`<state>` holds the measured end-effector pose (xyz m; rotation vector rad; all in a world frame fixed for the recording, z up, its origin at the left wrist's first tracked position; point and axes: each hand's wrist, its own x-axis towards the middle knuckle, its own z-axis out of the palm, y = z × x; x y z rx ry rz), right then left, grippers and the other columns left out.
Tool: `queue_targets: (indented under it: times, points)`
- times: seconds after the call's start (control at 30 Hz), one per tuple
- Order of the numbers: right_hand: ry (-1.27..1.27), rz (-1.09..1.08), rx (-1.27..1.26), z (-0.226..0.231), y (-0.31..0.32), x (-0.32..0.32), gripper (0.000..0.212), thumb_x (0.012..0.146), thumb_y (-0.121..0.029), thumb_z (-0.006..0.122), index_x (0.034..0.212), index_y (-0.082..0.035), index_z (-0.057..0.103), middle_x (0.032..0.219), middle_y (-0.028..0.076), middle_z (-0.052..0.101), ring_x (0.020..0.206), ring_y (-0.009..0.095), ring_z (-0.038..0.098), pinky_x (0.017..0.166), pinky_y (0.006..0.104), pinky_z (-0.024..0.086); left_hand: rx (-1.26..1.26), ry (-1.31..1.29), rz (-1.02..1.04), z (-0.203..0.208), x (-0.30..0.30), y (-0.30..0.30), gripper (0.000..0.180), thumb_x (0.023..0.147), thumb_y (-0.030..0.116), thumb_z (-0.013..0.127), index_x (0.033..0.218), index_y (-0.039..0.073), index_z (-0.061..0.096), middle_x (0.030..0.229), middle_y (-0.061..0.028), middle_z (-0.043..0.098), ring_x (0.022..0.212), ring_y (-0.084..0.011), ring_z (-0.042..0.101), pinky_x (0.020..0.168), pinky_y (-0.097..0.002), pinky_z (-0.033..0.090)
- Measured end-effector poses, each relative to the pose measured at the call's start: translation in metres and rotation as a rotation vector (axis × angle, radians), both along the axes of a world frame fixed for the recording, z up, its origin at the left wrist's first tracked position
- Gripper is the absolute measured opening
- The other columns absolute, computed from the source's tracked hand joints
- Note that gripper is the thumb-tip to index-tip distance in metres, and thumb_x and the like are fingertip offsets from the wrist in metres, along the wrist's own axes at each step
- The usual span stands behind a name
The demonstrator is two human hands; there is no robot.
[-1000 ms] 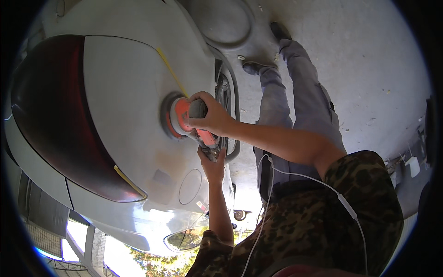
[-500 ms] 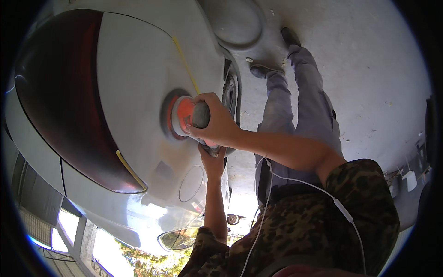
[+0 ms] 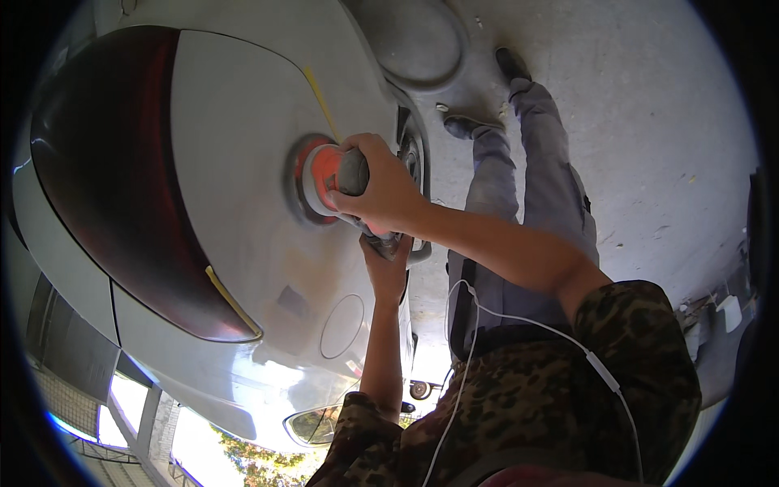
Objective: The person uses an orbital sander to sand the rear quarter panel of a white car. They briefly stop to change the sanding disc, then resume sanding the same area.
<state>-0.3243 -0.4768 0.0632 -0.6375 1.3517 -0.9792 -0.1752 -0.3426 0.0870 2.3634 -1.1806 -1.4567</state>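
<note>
Right hand (image 3: 391,188): curled over red-and-grey orbital sander's (image 3: 326,167) head, likely for pressure | left hand (image 3: 385,268): cupping its rear end, apparently steadying | sander: disc against pale rear quarter panel (image 3: 231,138), right of taillight (image 3: 105,178) | yellow tape (image 3: 232,305): along taillight edge, seemingly shielding it
</note>
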Motion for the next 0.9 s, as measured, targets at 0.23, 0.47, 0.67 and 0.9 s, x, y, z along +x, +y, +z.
queue_targets:
  times: [0.23, 0.47, 0.67, 0.9]
  points:
    - [-0.026, -0.038, 0.035, -0.023, -0.023, -0.003, 0.066, 0.078, -0.029, 0.085, 0.132, -0.006, 0.055, 0.127, 0.018, 0.061, 0.106, 0.039, 0.071, 0.093, 0.0476, 0.059, -0.052, 0.068, 0.044, -0.013, 0.004, -0.018, 0.088, 0.089, 0.023, 0.086, 0.155, -0.006, 0.037, 0.123, -0.0134, 0.065, 0.105, -0.0204, 0.063, 0.098, -0.0352, 0.051]
    - [0.056, 0.025, -0.051, -0.006, 0.001, 0.000, 0.066, 0.079, -0.030, 0.085, 0.133, -0.006, 0.055, 0.126, 0.018, 0.060, 0.107, 0.038, 0.071, 0.090, 0.0467, 0.060, -0.035, -0.013, -0.013, -0.009, -0.008, -0.003, 0.085, 0.090, 0.024, 0.085, 0.154, -0.006, 0.038, 0.122, -0.0132, 0.065, 0.106, -0.0210, 0.063, 0.098, -0.0357, 0.051]
    - [0.138, -0.076, -0.012, -0.028, -0.023, -0.002, 0.062, 0.080, -0.031, 0.084, 0.130, -0.008, 0.056, 0.126, 0.019, 0.060, 0.105, 0.039, 0.072, 0.089, 0.0478, 0.061, -0.047, 0.053, 0.033, -0.020, -0.003, -0.018, 0.082, 0.091, 0.024, 0.085, 0.153, -0.006, 0.040, 0.122, -0.0132, 0.065, 0.103, -0.0204, 0.063, 0.097, -0.0346, 0.051]
    - [0.135, -0.066, -0.043, -0.016, -0.009, -0.001, 0.061, 0.082, -0.028, 0.087, 0.131, -0.006, 0.057, 0.123, 0.015, 0.062, 0.108, 0.034, 0.069, 0.095, 0.0436, 0.057, -0.021, -0.008, -0.027, -0.026, -0.012, -0.012, 0.084, 0.090, 0.028, 0.085, 0.152, -0.005, 0.040, 0.131, -0.0190, 0.062, 0.116, -0.0258, 0.061, 0.104, -0.0396, 0.048]
